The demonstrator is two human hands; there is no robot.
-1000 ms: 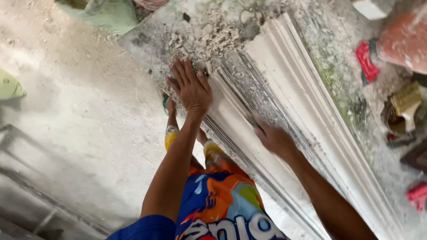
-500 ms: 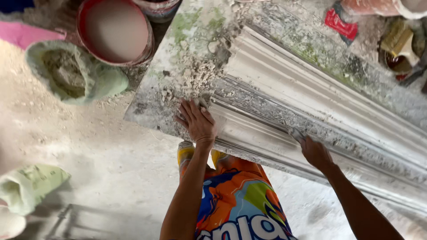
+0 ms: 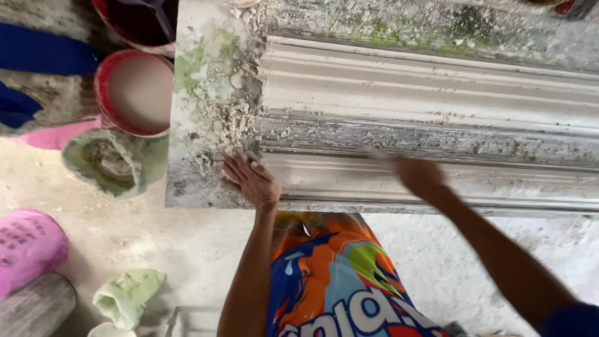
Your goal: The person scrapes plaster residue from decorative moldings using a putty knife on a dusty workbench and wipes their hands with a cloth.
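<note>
A long white plaster moulding [image 3: 424, 93] with ridged profile lies along a crusted worktable [image 3: 199, 125]. A second moulding strip [image 3: 349, 178] runs along the table's near edge. My left hand [image 3: 253, 182] rests flat, fingers spread, on the left end of that near strip, beside a heap of plaster crumbs [image 3: 228, 122]. My right hand [image 3: 419, 176] is blurred and lies on the near strip further right, with nothing gripped in it that I can see.
A red bucket of pale wet plaster [image 3: 134, 93] stands left of the table, a darker bucket [image 3: 140, 25] behind it. An open green sack of powder [image 3: 112, 162], a pink sack [image 3: 28, 246] and a small green bag [image 3: 128, 296] lie on the dusty floor.
The view has swung so the mouldings now run level across it. My left hand stays at the strip's left end; my right hand has moved along the near strip and is blurred.
</note>
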